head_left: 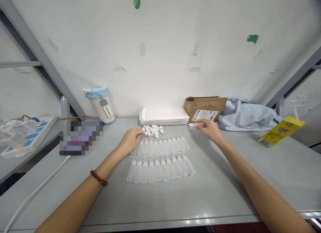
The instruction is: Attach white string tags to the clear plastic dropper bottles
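Grey metal worktop point(220, 189) spans the lower frame beneath a white wall point(165, 32) marked with tape scraps. At the centre, translucent plastic sleeves with white string loops lie in two rows, the front row point(158, 172) spread fully in view and the back row point(162, 147) above it, its left end partly covered by the left hand point(130, 139). These rows look like the finished share; a loose heap of white plastic caps point(152, 134) just above them and one sleeve point(198, 124) away from the rows look like what is left. That single sleeve is pinched between thumb and fingers of the right hand point(210, 130), right of centre. The left hand's fingertips are bent together at the heap's left edge; whether they grip a cap, I cannot tell. Behind, a white stack of flat trays point(164, 115) and a cardboard box point(205, 107) limit the space towards the wall. Pale blue cloth point(245, 114) and a yellow drink carton point(281, 132) occupy the right; a lidded tumbler point(101, 107), a pixelated device point(82, 139) and a power strip point(30, 139) the left, well clear of the rows.
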`<state>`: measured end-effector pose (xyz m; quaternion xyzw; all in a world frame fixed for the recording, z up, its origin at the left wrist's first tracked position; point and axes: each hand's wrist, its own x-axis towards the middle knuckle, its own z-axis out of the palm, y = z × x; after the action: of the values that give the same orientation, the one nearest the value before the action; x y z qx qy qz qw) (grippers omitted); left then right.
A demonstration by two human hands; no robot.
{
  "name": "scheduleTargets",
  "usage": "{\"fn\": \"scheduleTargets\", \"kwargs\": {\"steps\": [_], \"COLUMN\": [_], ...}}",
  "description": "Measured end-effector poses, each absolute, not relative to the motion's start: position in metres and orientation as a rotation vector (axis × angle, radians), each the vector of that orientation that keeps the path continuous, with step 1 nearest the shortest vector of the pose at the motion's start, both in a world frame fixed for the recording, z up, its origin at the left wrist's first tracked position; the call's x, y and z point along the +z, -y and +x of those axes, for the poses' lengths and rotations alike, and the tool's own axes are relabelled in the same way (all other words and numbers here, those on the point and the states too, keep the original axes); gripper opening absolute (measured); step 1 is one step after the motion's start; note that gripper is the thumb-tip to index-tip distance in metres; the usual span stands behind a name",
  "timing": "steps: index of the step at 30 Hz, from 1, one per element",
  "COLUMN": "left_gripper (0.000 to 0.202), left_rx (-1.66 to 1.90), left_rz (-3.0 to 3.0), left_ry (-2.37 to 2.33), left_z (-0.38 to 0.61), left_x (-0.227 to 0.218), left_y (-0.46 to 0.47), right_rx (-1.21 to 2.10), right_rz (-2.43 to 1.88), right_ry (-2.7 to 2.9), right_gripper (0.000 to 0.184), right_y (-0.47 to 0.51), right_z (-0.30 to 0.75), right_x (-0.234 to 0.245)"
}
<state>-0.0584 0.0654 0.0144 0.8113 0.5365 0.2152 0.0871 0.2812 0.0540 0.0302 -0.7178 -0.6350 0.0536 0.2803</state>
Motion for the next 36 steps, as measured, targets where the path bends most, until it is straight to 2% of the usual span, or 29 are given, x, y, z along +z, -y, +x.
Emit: {"fn": "scheduleTargets", "kwargs": {"steps": [5, 18, 36], "left_gripper": [0.03, 0.028, 0.026], "left_rx": [0.649, 0.663, 0.632], "left_rz": [2.402, 2.386, 2.321], "left_ry": [-1.592, -1.518, -1.581], "left_z": [-0.059, -0.06, -0.058], "left_x": [0.013, 0.016, 0.019], "left_y": [-0.068, -0.068, -0.066], "right_rx": [0.088, -0.086, -0.125], "right_rz": [-1.973, -2.096, -1.923], "right_ry": [1.798, 1.829, 1.82], "right_gripper": [0.021, 0.026, 0.028], "right_y": [-0.062, -0.063, -0.067], "right_z": [0.291, 0.299, 0.289], "right_x": [0.018, 0.008, -0.005]}}
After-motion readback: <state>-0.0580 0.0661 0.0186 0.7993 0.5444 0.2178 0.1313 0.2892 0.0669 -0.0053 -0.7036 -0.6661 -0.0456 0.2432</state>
